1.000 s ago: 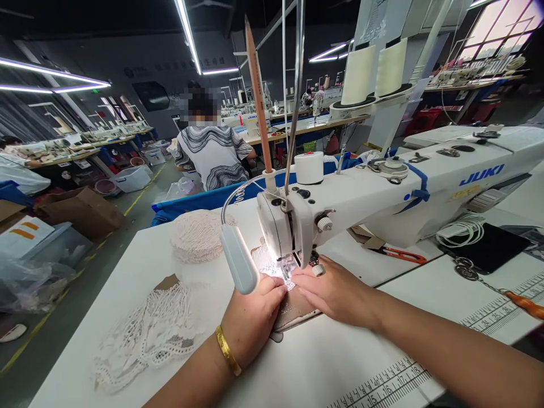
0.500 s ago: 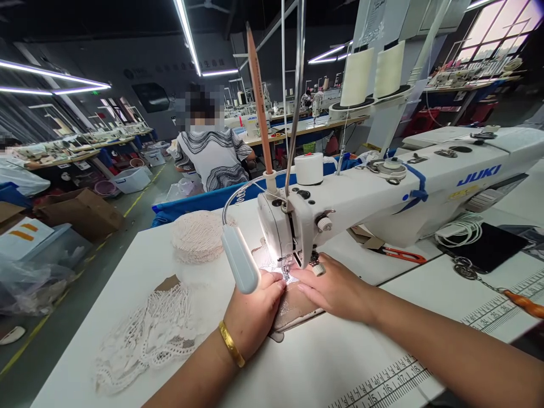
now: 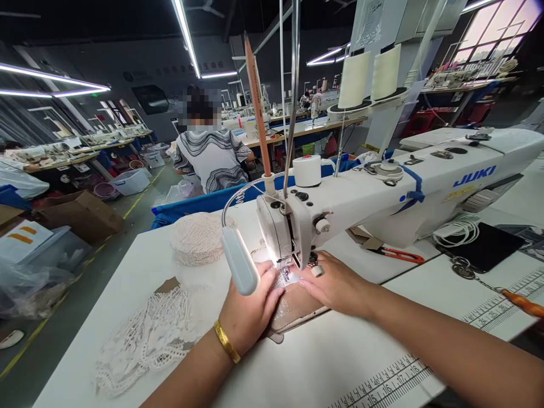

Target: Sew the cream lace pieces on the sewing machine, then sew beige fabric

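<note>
White lace (image 3: 279,280) under the foot (image 3: 286,275) of the machine (image 3: 272,226), lit by the lamp (image 3: 240,263), between both hands. On the near side, tan sheet (image 3: 300,303) lying flat. Left hand (image 3: 247,306) low, back upward, gold bangle (image 3: 226,341) at the wrist, forearm slanting in from the bottom edge; thumb and forefinger parted, pointing toward the foot, resting at the edge of the work, with nothing gripped. Right hand (image 3: 340,283) palm down, forearm reaching in from the lower right, wrist nearly straight; fingers stretched toward the foot, thumb a little apart, some fingers behind the machine; too hidden to make out any pinch. Farther left on the desk (image 3: 323,362), loose trim (image 3: 148,334) and round stack (image 3: 198,238).
</note>
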The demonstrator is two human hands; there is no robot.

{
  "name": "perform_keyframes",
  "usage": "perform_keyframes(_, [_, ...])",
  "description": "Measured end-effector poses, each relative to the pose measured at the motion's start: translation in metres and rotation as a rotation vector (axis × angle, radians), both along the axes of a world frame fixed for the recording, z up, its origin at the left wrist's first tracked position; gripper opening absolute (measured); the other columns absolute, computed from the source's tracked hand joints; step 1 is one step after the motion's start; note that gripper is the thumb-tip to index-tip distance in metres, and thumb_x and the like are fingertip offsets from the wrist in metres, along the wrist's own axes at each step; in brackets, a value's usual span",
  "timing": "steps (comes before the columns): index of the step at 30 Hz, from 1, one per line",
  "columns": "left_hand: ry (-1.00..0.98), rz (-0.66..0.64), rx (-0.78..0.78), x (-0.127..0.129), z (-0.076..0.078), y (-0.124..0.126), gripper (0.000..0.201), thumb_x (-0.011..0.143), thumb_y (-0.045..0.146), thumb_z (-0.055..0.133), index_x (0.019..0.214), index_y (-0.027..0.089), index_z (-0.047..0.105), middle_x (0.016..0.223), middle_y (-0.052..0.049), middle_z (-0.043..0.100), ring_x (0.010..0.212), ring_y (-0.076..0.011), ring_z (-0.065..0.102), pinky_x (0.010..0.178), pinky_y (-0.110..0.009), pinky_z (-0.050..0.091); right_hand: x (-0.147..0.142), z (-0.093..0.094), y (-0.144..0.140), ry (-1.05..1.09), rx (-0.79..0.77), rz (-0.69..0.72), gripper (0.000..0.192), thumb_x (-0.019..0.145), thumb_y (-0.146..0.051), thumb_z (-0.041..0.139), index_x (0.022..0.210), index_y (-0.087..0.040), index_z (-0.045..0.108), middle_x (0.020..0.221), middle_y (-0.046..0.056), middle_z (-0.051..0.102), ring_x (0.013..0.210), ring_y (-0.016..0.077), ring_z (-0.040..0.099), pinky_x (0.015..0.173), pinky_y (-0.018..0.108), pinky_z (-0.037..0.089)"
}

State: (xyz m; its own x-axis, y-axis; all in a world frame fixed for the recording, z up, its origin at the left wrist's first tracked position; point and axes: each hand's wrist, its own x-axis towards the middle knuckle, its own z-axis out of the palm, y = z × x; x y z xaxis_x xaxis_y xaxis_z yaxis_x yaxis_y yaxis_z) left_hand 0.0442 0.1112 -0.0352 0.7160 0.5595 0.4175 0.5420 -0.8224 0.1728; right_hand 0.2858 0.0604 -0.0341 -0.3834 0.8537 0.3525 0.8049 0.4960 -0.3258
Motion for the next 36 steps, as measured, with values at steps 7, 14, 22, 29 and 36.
perform_keyframes(7, [-0.052,-0.005,-0.160,-0.009,0.025,-0.003,0.032,0.108,0.035,0.047,0.097,0.022,0.074,0.086,-0.005,0.070,0.083,-0.0224,0.066,0.079,-0.037,0.053,0.004,-0.003,-0.011,0.000,0.104,0.136,0.022,0.100,-0.012,0.049,0.097,-0.020,0.069,0.100,0.009,0.073,0.092,0.0247,0.061,0.085,0.037,0.050])
perform_keyframes(14, [0.000,-0.102,-0.103,-0.008,0.012,-0.004,0.026,0.100,0.018,0.048,0.096,0.021,0.073,0.097,-0.009,0.068,0.086,-0.0248,0.062,0.075,-0.039,0.053,0.016,-0.010,-0.002,-0.130,0.070,0.093,0.023,0.083,0.001,0.052,0.080,-0.020,0.060,0.095,0.006,0.070,0.092,0.0245,0.056,0.083,0.038,0.043])
perform_keyframes(22, [-0.059,-0.253,-0.098,-0.003,0.010,-0.010,0.024,0.103,0.014,0.052,0.114,0.023,0.072,0.114,-0.006,0.074,0.105,-0.0250,0.064,0.094,-0.043,0.051,0.008,0.001,-0.014,-0.118,0.050,0.292,0.024,0.089,-0.003,0.052,0.093,-0.022,0.066,0.100,0.005,0.071,0.093,0.0237,0.055,0.085,0.037,0.043])
perform_keyframes(29, [-0.056,-0.260,-0.086,0.000,0.002,-0.017,0.017,0.103,0.015,0.056,0.107,0.021,0.072,0.113,-0.004,0.076,0.099,-0.0237,0.064,0.087,-0.039,0.053,0.011,-0.002,-0.014,-0.147,0.038,0.274,0.022,0.089,-0.001,0.053,0.084,-0.022,0.058,0.089,0.003,0.068,0.091,0.0226,0.055,0.084,0.036,0.039])
perform_keyframes(36, [-0.051,-0.244,-0.081,-0.001,0.003,-0.019,0.016,0.103,0.015,0.057,0.108,0.021,0.071,0.114,-0.002,0.077,0.097,-0.0231,0.066,0.088,-0.039,0.052,0.011,-0.004,-0.016,-0.135,0.069,0.264,0.023,0.088,-0.001,0.051,0.087,-0.023,0.059,0.090,0.004,0.068,0.093,0.0241,0.056,0.085,0.038,0.041])
